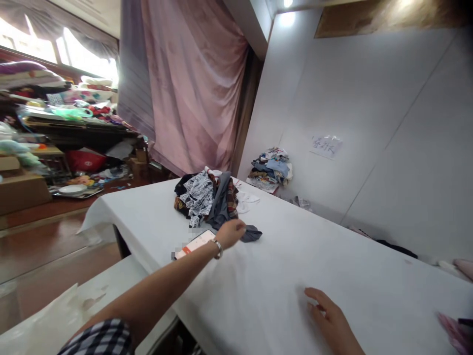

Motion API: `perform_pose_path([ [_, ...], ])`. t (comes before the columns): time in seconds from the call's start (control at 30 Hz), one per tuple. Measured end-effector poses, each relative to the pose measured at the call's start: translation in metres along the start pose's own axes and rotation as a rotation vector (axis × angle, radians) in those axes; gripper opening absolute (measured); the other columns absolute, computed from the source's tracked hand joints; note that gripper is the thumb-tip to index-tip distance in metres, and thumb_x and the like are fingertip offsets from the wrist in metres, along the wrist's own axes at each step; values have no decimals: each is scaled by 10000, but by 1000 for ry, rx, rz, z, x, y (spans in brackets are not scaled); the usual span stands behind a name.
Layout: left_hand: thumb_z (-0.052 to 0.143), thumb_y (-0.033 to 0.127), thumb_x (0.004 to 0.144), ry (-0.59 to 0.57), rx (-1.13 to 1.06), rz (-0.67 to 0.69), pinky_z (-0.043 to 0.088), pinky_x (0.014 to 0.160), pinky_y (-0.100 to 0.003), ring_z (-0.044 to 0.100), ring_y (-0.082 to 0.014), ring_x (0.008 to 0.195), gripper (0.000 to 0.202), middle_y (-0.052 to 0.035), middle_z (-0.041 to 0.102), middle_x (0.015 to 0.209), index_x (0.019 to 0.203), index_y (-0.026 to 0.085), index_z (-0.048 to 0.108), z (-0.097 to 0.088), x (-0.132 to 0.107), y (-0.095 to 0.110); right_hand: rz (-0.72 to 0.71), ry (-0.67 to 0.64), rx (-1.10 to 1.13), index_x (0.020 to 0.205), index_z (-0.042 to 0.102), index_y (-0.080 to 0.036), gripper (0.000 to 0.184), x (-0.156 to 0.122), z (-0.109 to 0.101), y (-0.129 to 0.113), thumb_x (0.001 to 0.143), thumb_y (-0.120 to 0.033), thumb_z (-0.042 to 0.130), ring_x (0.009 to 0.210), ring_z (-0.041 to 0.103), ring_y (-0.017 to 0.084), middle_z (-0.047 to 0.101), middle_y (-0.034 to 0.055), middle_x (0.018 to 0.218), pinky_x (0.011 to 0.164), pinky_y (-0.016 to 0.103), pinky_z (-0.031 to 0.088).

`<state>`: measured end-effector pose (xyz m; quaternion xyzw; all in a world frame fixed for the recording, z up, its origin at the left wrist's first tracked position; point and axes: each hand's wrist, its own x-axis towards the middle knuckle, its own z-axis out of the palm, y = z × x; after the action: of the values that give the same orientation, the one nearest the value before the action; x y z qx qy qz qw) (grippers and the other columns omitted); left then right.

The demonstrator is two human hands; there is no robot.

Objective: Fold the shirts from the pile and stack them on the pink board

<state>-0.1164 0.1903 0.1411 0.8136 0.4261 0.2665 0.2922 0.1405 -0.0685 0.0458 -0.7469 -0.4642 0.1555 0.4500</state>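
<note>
My left hand (231, 232) reaches out to a pile of crumpled clothes on the white-covered table (281, 266). Its fingers are closed on a dark grey garment (221, 199), with one end of the cloth showing just past the fingertips. Beside the grey cloth in the pile lies a black-and-white patterned garment (199, 193), and a brown plaid one (232, 197) is on its other side. A phone (197, 242) with a lit screen lies partly behind my left forearm. Lower right, my right hand (327, 315) hovers low over or rests on the sheet, fingers loosely bent and apart, holding nothing.
A stack of folded clothes (271, 170) stands by the wall at the table's far edge. A pink curtain (195, 88) hangs behind the table. Cardboard boxes (24, 185) and heaped textiles fill the left side. A pink item (454, 333) lies at the right edge.
</note>
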Motion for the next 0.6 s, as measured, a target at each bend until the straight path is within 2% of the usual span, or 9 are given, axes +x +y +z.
perform_pose_path([
  [0.1,487,264,807,169,151,-55,443,909,-333,597,-234,1039,265,-91,606,1178,1018,201,634,-31,42,-17,-10,77,34,803,754,-426,266,6,21,8,556,-430,655,1088,609,363,711,-16,1056,975,472,480],
  [0.2,469,269,824,276,276,-143,446,907,-390,574,-282,1094,355,-147,496,1303,1161,184,540,-50,72,-32,-73,144,1,811,737,-475,239,6,35,14,602,-417,639,1086,608,354,703,-44,1048,1036,483,428],
  [0.33,523,264,798,286,382,-262,460,851,-425,590,-334,1048,409,-213,531,1214,1176,112,499,-60,96,-50,-112,166,-44,837,719,-508,226,5,40,21,657,-418,617,1075,612,347,691,-53,1057,1022,499,443],
  [0.43,474,207,826,268,422,-278,452,842,-416,593,-328,1036,311,-217,551,1179,1108,103,553,-63,105,-59,-103,157,-15,838,716,-503,210,7,38,25,679,-422,605,1059,625,332,694,-49,1052,992,477,473],
  [0.53,426,176,862,261,433,-255,443,855,-421,589,-317,1044,245,-204,549,1183,987,102,622,-67,109,-59,-103,171,21,803,723,-483,185,8,36,25,669,-431,608,1018,645,330,710,-41,999,968,459,488],
  [0.6,464,230,884,266,424,-236,446,883,-438,574,-289,1064,230,-168,559,1183,994,110,625,-72,112,-52,-104,179,47,780,729,-463,174,8,35,21,651,-439,614,986,657,339,719,-32,960,946,464,496],
])
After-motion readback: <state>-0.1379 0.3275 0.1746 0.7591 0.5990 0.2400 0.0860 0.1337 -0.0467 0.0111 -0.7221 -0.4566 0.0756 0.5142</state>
